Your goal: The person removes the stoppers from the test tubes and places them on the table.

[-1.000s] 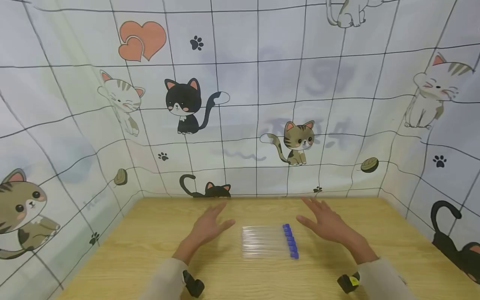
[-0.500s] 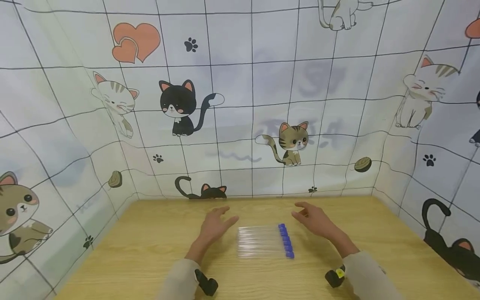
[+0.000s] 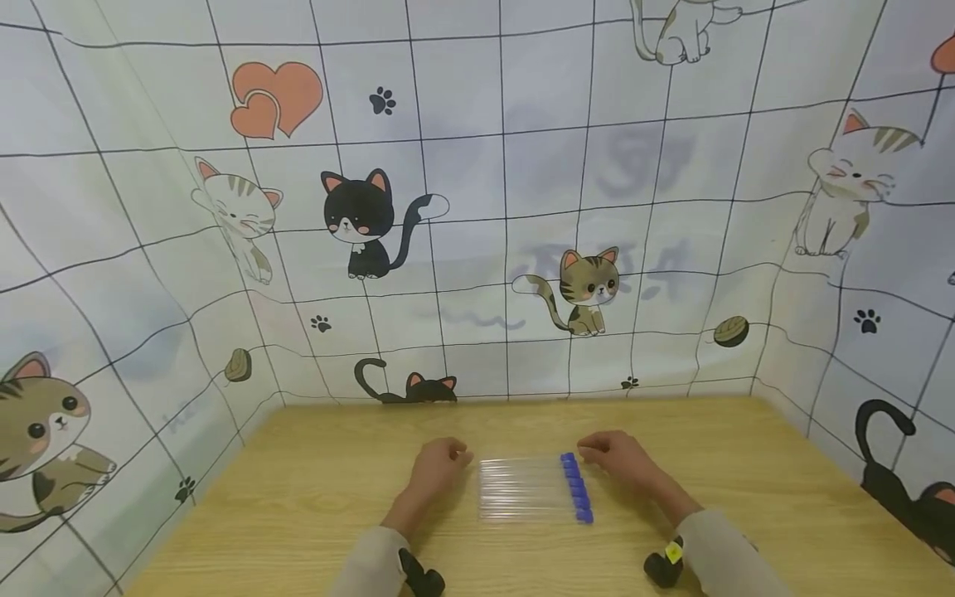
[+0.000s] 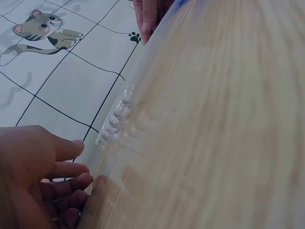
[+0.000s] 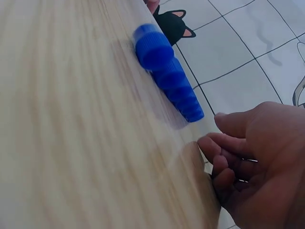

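Note:
Several clear tubes (image 3: 522, 491) lie side by side on the wooden table, their blue caps (image 3: 577, 487) in a row at the right end. Close to the rounded, uncapped ends (image 4: 114, 119) is my left hand (image 3: 438, 464); its fingers are loosely bent and hold nothing. The left wrist view has a gap between the thumb and the fingers. By the far end of the cap row, my right hand (image 3: 619, 456) has bent fingers with nothing between them. In the right wrist view its thumb stands just apart from the nearest blue cap (image 5: 193, 112).
The light wooden table (image 3: 313, 497) ends at a white cloth (image 3: 477, 199) with a grid and cartoon cats, which hangs behind it and along both sides. A small black device (image 3: 422, 576) sits at the left wrist, another (image 3: 662, 568) at the right.
Both hands have come inward and lower, closer to the two ends of the tubes. Their fingers were spread and are now more bent. The tubes lie as before.

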Demonstrator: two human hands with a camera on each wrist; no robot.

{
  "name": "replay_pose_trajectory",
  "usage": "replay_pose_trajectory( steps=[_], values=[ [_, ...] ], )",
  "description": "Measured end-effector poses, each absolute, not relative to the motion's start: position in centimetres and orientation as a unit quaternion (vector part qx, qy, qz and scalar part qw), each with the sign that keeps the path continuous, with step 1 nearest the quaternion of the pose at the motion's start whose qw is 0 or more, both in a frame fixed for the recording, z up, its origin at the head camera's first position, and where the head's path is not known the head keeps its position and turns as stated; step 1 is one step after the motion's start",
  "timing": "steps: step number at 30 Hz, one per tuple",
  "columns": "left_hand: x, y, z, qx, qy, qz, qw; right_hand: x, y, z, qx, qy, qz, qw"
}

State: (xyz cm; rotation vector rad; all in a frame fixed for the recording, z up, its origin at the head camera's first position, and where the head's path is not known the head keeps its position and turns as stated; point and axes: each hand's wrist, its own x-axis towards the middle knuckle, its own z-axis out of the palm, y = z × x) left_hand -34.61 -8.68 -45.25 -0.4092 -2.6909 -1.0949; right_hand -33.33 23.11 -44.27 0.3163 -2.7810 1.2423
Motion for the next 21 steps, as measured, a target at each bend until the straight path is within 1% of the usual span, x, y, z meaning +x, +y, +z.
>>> replay_pose_trajectory(
  steps=[4,13,19,21],
  values=[
    [-34.1,-8.4,-45.3,-0.148,-0.907,-0.386,0.077,-32.8,22.9,-44.6,0.097,-0.906,0.410,0.034],
    [-33.8,-8.2,-45.2,-0.177,-0.906,-0.380,0.057,-32.3,22.4,-44.8,0.096,-0.906,0.410,0.038],
    [-33.8,-8.2,-45.2,-0.178,-0.900,-0.388,0.094,-32.2,22.2,-44.9,0.110,-0.913,0.391,0.051],
    [-33.7,-8.3,-45.2,-0.175,-0.899,-0.390,0.096,-32.2,22.1,-45.0,0.111,-0.914,0.386,0.054]
  ],
)
